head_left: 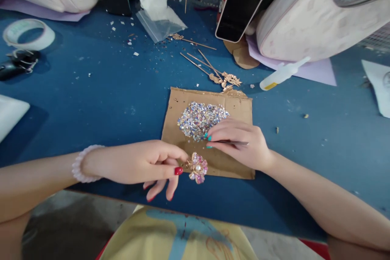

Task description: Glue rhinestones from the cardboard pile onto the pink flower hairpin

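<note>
Between thumb and index finger, my left hand (pixel 152 164) pinches a flower ornament (pixel 198 167) with pink, shiny petals and a pearl-like centre. The ornament is over the near edge of a cardboard sheet (pixel 234 162). My right hand (pixel 240 140) is closed on thin metal tweezers (pixel 233 142), whose tips are mostly hidden by the fingers. Those fingers are at the near right edge of a heap of small glittering gems (pixel 199 120) on the cardboard. Whether the tweezers hold a gem is too small to tell.
Gold hairpin sticks (pixel 217 75) lie beyond the cardboard. A glue bottle (pixel 283 75) lies to the right, near a white bag (pixel 304 20). At the left are a tape roll (pixel 29 34) and a white object (pixel 12 113). A plastic bag (pixel 158 20) and a phone (pixel 243 0) are at the back.
</note>
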A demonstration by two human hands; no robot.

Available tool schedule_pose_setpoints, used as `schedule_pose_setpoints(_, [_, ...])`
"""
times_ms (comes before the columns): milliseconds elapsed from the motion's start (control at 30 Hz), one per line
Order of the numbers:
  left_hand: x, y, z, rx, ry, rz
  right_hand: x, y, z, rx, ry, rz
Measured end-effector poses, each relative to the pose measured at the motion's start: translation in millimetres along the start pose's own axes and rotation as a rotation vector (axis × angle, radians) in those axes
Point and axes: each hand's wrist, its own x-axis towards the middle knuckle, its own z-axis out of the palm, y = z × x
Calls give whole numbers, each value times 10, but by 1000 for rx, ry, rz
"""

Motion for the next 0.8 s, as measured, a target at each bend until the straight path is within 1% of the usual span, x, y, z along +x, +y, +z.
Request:
schedule_pose_setpoints(100, [66, 29, 98, 11, 80, -4, -2, 4, 9, -7, -7, 1])
schedule_pose_setpoints(167, [120, 40, 131, 12, 72, -9, -4, 3, 8, -16, -12, 10])
schedule_pose_setpoints(333, [195, 22, 105, -8, -31, -15, -17, 2, 9, -22, -13, 14])
schedule_pose_setpoints(433, [157, -8, 57, -51, -40, -51, -23, 4, 16, -23, -16, -4])
schedule_pose_setpoints(500, [118, -40, 18, -89, -67, -62, -22, 1, 17, -16, -25, 1])
schedule_pose_setpoints(700, [83, -131, -126, -119, -291, -59, 7, -27, -4, 9, -62, 36])
schedule_pose_setpoints(800, [105, -147, -175, -165, -320, -46, 23, -38, -15, 16, -71, 22])
